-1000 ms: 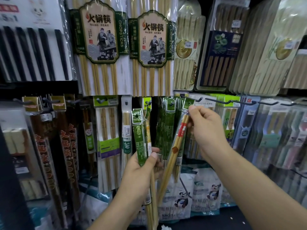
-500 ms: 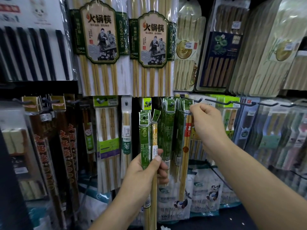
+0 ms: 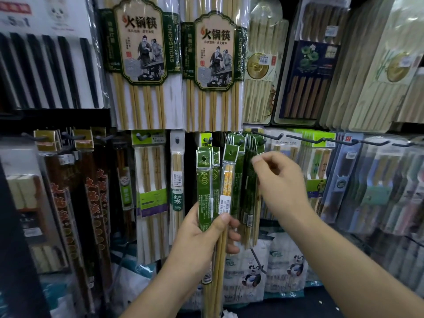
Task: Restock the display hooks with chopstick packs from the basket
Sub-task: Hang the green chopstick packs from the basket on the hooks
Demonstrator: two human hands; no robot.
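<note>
My left hand (image 3: 202, 239) grips a bundle of chopstick packs (image 3: 214, 193) upright in front of the display: green-sleeved packs and one clear pack with yellow-patterned chopsticks. Just right of them, a row of green chopstick packs (image 3: 246, 180) hangs from a display hook (image 3: 257, 134). My right hand (image 3: 281, 180) hovers motion-blurred in front of that row, a little below the hook, fingers loosely curled and holding nothing. The basket is out of view.
Black hooks (image 3: 302, 139) stick out to the right, above more hanging packs. Large hotpot chopstick packs (image 3: 142, 65) hang overhead. Dark wooden chopsticks (image 3: 91, 191) hang at the left, and panda-printed bags (image 3: 284, 267) stand below.
My right hand hung the red-banded pack on the hook, let go and drew back down. My left hand raised its bundle slightly.
</note>
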